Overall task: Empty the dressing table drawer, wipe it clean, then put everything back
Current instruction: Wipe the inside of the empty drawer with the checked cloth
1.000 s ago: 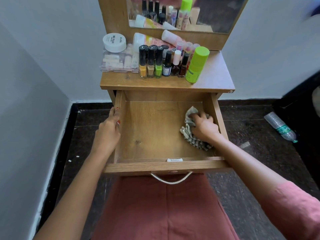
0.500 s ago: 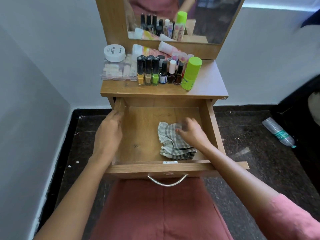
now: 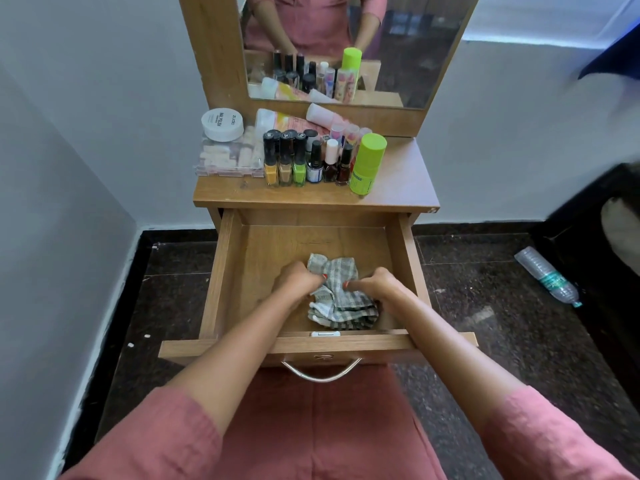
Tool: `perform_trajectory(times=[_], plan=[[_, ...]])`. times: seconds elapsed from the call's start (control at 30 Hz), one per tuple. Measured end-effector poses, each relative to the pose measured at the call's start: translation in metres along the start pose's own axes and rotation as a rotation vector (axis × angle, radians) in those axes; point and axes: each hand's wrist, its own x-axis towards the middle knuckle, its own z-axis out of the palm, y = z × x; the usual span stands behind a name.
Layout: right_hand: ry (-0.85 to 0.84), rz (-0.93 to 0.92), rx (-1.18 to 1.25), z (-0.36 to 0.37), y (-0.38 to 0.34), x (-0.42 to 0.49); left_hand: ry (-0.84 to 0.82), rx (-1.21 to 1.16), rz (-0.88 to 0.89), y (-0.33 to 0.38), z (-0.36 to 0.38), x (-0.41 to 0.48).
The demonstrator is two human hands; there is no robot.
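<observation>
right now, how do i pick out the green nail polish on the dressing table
Look at the dressing table top below the mirror, at the front row of bottles. The green nail polish stands third from the left, beside a beige one: a tall black cap over bright green liquid, smaller than the lime bottle.

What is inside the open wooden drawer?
Inside the open wooden drawer lies only a crumpled grey checked cloth, gripped by the left hand and right hand. Whatever sits beneath the cloth and hands is covered.
</observation>
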Motion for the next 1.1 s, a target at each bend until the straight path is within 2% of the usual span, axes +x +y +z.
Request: perform_trajectory(times=[0.3,0.53,0.87,1.1], plan=[[-0.021,0.006,0.175,0.003,0.002,0.005,-0.043,-0.246,-0.088,0.001,0.007,-0.001],[-0.123,-0.004,0.403,-0.002,0.003,0.003,-0.045,-0.426,-0.113,0.004,0.004,-0.006],[-0.168,-0.205,0.619,-0.028,0.000,-0.025,-0.084,-0.533,0.059,0.025,-0.016,-0.037],[0.010,-0.324,0.650,-0.066,0.001,-0.053,-0.046,-0.512,0.214,0.055,-0.020,-0.061]])
